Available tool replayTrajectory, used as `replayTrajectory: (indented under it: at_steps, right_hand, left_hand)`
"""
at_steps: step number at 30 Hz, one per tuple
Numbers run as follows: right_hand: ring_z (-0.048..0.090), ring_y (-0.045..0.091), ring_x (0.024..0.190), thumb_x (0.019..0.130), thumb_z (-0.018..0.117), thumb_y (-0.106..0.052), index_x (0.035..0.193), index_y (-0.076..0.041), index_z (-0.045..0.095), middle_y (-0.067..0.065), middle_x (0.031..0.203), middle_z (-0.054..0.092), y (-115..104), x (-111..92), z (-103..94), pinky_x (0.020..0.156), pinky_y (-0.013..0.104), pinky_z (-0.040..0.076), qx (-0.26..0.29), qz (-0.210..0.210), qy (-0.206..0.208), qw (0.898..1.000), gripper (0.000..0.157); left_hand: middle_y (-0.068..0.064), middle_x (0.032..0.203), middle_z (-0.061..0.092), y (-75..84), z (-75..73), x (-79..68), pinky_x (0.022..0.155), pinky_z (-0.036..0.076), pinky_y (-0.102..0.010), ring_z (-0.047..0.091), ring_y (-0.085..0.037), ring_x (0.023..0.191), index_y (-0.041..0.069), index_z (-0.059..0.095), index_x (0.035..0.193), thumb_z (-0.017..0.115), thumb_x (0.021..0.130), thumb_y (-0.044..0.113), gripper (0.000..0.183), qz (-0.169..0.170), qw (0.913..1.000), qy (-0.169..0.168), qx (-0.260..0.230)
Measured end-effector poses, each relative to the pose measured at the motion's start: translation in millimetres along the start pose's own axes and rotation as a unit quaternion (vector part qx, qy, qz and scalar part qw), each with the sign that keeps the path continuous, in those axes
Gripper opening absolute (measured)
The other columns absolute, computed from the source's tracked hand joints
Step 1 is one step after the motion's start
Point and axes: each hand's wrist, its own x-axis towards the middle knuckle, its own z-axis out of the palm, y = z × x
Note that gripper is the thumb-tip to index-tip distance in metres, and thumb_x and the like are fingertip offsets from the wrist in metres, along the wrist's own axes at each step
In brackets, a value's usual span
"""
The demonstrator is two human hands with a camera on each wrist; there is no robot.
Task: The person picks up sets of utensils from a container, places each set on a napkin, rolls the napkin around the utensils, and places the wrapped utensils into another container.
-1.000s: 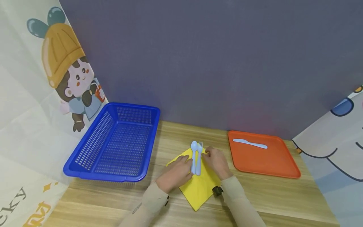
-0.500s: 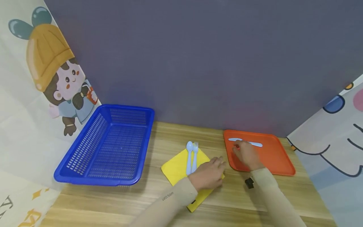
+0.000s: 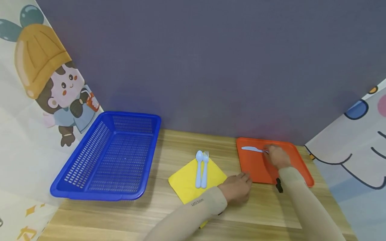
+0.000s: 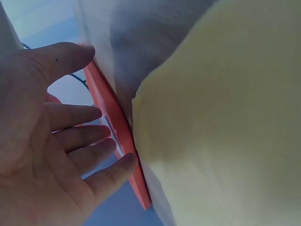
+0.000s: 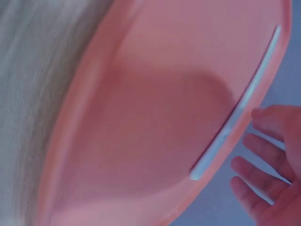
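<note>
1. The basket (image 3: pixel 120 157) is blue and sits on the table (image 3: pixel 172 140), well apart from the hands. Its floor, full of little holes, shows all the way across.
2. The cloth (image 3: pixel 181 182) is yellow and lies flat. It looks soft and light, so it would likely bend and slide if bumped.
3. The spoon (image 3: pixel 198 170) and fork (image 3: pixel 204 170) lie side by side on the cloth. The spoon's round end pokes past the cloth's edge.
4. The left hand (image 3: pixel 236 188) is by the cloth's right corner, near the tray. Its fingers are spread and hold nothing.
5. The tray (image 3: pixel 254 169) is orange and shallow, with a low rim. The knife is in it.
6. The knife (image 3: pixel 251 149) lies flat near the tray's far side. It looks like plastic: light, stiff, smooth and maybe a bit slippery. The thick handle looks best to pinch.
7. The right hand (image 3: pixel 278 157) is at the handle end. Its fingers are spread, not pinching the knife. I cannot tell if a fingertip touches it.
</note>
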Motion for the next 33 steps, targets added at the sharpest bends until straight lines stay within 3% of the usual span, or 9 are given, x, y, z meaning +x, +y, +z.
replayTrajectory:
  at_steps: [7,22,28,33]
  right_hand:
    - [0.068,0.039,0.081,0.092,0.069,-0.004,0.108,-0.003,0.072,0.022,0.100,0.070,9,6,8.5,0.063,0.052,0.058,-0.039,-0.041,-0.012,0.998,0.016]
    - [0.062,0.041,0.089,0.091,0.071,-0.003,0.102,-0.002,0.070,0.017,0.096,0.067,21,13,16.6,0.073,0.054,0.055,-0.063,-0.088,-0.008,0.994,0.012]
    - [0.065,0.037,0.078,0.092,0.068,-0.003,0.100,-0.001,0.068,0.016,0.088,0.067,8,9,8.6,0.065,0.052,0.056,-0.039,-0.114,0.028,0.992,0.008]
    - [0.062,0.032,0.070,0.094,0.066,-0.005,0.094,0.001,0.066,0.015,0.081,0.063,-21,1,-6.9,0.058,0.049,0.053,0.010,-0.073,0.033,0.997,0.006]
  left_hand:
    - [0.006,0.160,0.029,4.0,5.6,6.3,0.113,0.029,-0.025,0.022,-0.010,0.147,0.021,0.037,0.155,0.046,0.103,0.045,0.057,-0.012,0.9995,-0.027,-0.013]
    - [0.005,0.158,0.032,1.0,-2.0,-1.7,0.114,0.025,-0.021,0.023,-0.011,0.146,0.018,0.040,0.153,0.051,0.102,0.045,0.059,0.000,0.9999,-0.014,-0.010]
    - [0.001,0.157,0.036,-12.7,-7.4,-20.9,0.115,0.021,-0.021,0.028,-0.014,0.145,0.013,0.046,0.150,0.054,0.100,0.043,0.058,0.015,0.9987,0.022,-0.044]
    - [-0.006,0.157,0.037,-35.0,-10.7,-50.7,0.117,0.020,-0.023,0.030,-0.019,0.145,0.007,0.045,0.149,0.055,0.101,0.042,0.061,0.004,0.9950,0.064,-0.076]
